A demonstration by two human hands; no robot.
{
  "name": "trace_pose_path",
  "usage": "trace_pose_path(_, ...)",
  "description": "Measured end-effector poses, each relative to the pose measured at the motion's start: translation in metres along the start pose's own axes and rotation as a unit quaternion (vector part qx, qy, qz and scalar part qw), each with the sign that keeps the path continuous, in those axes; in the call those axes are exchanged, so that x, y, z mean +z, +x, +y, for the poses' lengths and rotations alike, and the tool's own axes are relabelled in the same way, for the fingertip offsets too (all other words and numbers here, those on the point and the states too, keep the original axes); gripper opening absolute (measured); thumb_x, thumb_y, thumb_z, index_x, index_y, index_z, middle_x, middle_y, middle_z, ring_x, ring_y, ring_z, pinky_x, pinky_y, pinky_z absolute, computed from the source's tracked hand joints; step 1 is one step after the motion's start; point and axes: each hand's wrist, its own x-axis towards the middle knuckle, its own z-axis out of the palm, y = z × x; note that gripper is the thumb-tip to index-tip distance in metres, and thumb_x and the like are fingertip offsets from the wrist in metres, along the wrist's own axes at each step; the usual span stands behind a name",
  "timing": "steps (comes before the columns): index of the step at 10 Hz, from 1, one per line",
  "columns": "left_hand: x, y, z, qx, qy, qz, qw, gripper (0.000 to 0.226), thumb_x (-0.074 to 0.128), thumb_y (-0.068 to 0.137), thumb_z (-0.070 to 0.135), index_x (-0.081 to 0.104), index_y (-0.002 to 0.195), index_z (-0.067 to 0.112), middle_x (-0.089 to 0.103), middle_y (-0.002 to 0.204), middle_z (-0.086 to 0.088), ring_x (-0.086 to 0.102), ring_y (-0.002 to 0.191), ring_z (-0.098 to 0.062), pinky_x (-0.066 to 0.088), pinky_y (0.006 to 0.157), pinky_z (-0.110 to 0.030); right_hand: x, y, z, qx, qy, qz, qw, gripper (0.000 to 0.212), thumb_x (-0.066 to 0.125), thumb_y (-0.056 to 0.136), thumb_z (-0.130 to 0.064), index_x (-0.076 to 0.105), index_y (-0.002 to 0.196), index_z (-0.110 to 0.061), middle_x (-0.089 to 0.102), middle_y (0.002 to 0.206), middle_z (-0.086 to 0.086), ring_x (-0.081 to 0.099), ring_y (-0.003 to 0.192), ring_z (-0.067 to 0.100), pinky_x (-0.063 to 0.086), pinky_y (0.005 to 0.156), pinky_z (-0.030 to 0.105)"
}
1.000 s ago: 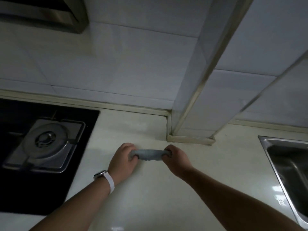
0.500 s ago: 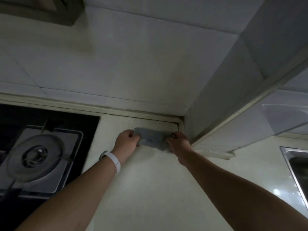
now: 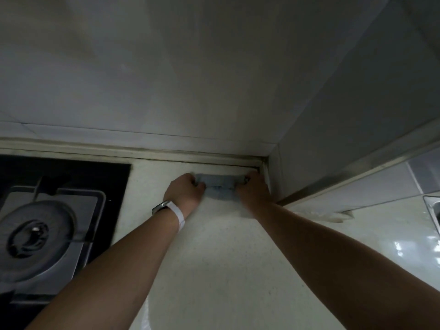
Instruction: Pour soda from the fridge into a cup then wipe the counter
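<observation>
At the far back corner of the desk [image 3: 214, 270], hard by the raised strip under the back wall [image 3: 166, 79], the wiping part of the task looks to be under way. At the far left sits a black hob [image 3: 71, 172] with a round burner [image 3: 35, 236], its edge near the strip being wiped. Next comes the left hand [image 3: 184, 191], a pale wristband [image 3: 171, 211] on its wrist, with fingers curled round the left end of a grey-blue cloth [image 3: 220, 186]. The cloth lies bunched lengthwise on the desk between the two hands, just short of the back strip. The right hand [image 3: 253, 191] grips its other end, close against the foot of a tiled column [image 3: 333, 139] that juts out from the wall. A metal trim [image 3: 357, 172] runs along that column, and at the far right the corner of a steel sink [image 3: 433, 210] shows. No soda, cup or fridge is in view, so the pouring cannot be checked here; I judge it done, since the cloth is already at work. What seems left is to cover the rest of the desk, the wide pale stretch nearer the person and the part toward the sink. The column hems in the right hand, and the hob edge limits a sweep to the left.
</observation>
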Motion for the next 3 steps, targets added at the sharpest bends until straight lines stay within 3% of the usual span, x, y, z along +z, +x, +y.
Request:
trace_pose_path(1,-0.001,0.0,-0.001,0.002,0.012,0.002,1.0,0.032,0.056,0.09,0.039,0.052,0.066,0.018,0.054,0.061,0.003,0.053,0.057,-0.013,0.027,0.046,-0.024,0.004,0.005,-0.001,-0.006,-0.02,0.0,1.0,0.029,0.055,0.091,-0.009,0.052,0.119,-0.001,0.06,0.109,0.015,0.06,0.109,0.032,0.044,0.081,0.033)
trace_pose_path(2,-0.008,-0.006,0.003,-0.013,-0.014,0.0,1.0,0.027,0.056,0.089,0.042,0.057,0.081,0.017,0.059,0.07,0.002,0.058,0.067,-0.017,0.032,0.049,-0.023,-0.001,0.0,-0.005,-0.015,-0.057,-0.01,0.998,0.033,0.052,0.093,-0.015,0.05,0.122,0.0,0.06,0.12,0.019,0.06,0.11,0.032,0.048,0.086,0.037)
trace_pose_path(3,-0.017,-0.02,0.006,-0.018,-0.078,0.013,0.997,0.041,0.054,0.089,0.05,0.056,0.111,0.016,0.066,0.094,-0.003,0.06,0.076,-0.018,0.037,0.053,-0.024,-0.007,-0.011,-0.011,-0.026,-0.086,-0.011,0.996,0.039,0.049,0.096,-0.026,0.046,0.128,-0.004,0.056,0.125,0.015,0.059,0.11,0.031,0.05,0.086,0.04)
